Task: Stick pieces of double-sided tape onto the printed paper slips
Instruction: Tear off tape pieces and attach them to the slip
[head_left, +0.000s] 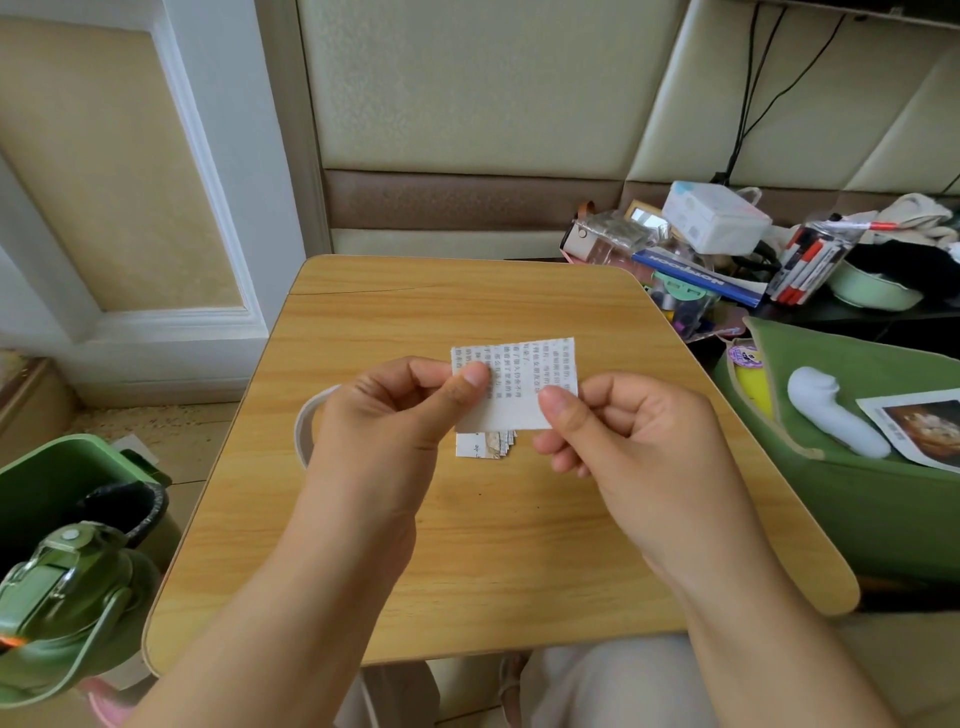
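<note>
While I watch from the head camera, the wooden bench (467, 545) fills most of the view, with clutter off its right edge and a green bin (62, 483) down to the left. Over the middle of it, both hands are raised just above the surface. My left hand (395, 415) has its grip closed, thumb on top, on the left edge of a printed paper slip (519, 384); my right hand (639, 441) pinches the slip's lower right part the same way. The slip is held in the air between them, text side up, with a plain white band along its bottom edge that I take for a strip of tape, though I cannot be sure. Behind the left hand curves a white ring (306, 426), probably the tape roll, lying on the bench. Under the held slip sits a small stack of slips (485, 446). I judge the job under way: this slip is being handled, and I cannot tell whether the stack is finished or waiting.
</note>
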